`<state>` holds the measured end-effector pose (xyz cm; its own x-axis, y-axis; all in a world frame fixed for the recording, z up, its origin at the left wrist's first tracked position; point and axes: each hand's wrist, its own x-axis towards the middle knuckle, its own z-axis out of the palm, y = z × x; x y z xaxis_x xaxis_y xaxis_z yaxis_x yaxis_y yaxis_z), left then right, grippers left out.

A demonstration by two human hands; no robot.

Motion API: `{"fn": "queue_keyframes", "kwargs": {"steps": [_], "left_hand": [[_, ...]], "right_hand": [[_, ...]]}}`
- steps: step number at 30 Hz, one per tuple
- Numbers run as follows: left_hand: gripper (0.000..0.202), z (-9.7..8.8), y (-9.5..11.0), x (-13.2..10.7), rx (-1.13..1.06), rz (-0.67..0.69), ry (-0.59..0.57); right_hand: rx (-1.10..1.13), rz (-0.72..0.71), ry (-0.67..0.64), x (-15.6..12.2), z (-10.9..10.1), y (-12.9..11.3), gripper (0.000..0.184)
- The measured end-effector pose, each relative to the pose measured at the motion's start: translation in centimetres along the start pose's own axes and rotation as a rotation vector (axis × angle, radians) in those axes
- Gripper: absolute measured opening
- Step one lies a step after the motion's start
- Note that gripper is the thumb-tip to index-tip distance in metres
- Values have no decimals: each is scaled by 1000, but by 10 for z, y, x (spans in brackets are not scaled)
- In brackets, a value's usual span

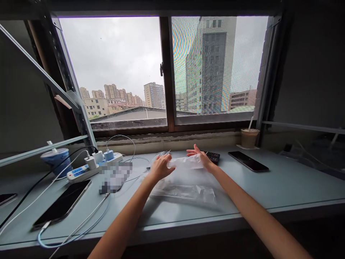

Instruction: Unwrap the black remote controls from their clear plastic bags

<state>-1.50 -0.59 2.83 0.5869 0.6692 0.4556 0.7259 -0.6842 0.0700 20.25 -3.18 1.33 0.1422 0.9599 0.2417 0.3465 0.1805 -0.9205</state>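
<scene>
A clear plastic bag [185,181] lies on the pale desk [283,183] in front of me, its far end lifted between my hands. My left hand [161,166] grips the bag's left top edge with curled fingers. My right hand [199,155] holds the right top edge, thumb side on the plastic and fingers partly stretched out. Thin clear strips [161,154] lie just behind my left hand. What is inside the bag is hard to make out.
A power strip [91,166] with chargers and white cables sits at the left, near a blue-lidded cup [55,158]. A dark phone [63,203] lies front left, another phone [248,160] at the right, a calculator [212,156] behind my right hand, an iced coffee [249,137] by the window.
</scene>
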Motion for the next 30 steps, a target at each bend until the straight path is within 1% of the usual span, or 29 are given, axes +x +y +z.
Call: {"fn": "queue_keyframes", "kwargs": {"steps": [1,2,3,5,6,7,8,10,11,13,14,17,19,21,23,25,26,28,30], "left_hand": [[25,-2,1,-1,-4,-8,18],[29,-4,1,-1,-7,-10,28],[33,-5,2,-2,-5,-8,33],[39,-6,1,-3,11,-9,37],[41,-7,1,-3,21,-13,39],[45,-7,1,-4,26,-17,41],[49,-8,1,-4,23,-17,41],[58,-11,2,-4,-20,0,31],[59,-13,4,-4,-59,10,23],[47,-17,6,-3,-157,6,12],[43,-18,7,-2,-205,-12,15],[51,-17,6,2,-315,-79,57],[50,-16,3,3,-392,-111,97],[50,-16,0,4,-512,-134,118],[50,-18,-1,4,-660,-145,114],[51,-21,-1,3,-790,-140,84],[51,-22,0,3,-841,-136,57],[50,-22,2,2,-908,-124,-28],[48,-21,4,1,-924,-101,-141]], "right_hand": [[144,27,-102,-4,1,-7,71],[245,58,-198,-8,2,-13,72],[304,78,-263,-12,2,-20,71],[321,110,-377,-20,2,-29,67],[313,110,-401,-22,2,-33,67],[298,99,-396,-24,2,-35,65],[278,84,-361,-25,2,-36,62],[234,46,-236,-24,3,-35,53],[219,30,-176,-23,4,-34,50],[229,5,-111,-20,5,-31,48],[252,-5,-106,-18,5,-29,48],[329,-23,-117,-17,5,-28,45],[356,-25,-136,-18,4,-30,46],[377,-28,-157,-21,4,-33,46],[405,-50,-154,-23,2,-35,42],[463,-51,-113,-24,-2,-37,38],[506,-43,-83,-23,-5,-37,40],[575,-30,-30,-19,-12,-36,51],[470,-50,-37,-15,-18,-33,61]]}}
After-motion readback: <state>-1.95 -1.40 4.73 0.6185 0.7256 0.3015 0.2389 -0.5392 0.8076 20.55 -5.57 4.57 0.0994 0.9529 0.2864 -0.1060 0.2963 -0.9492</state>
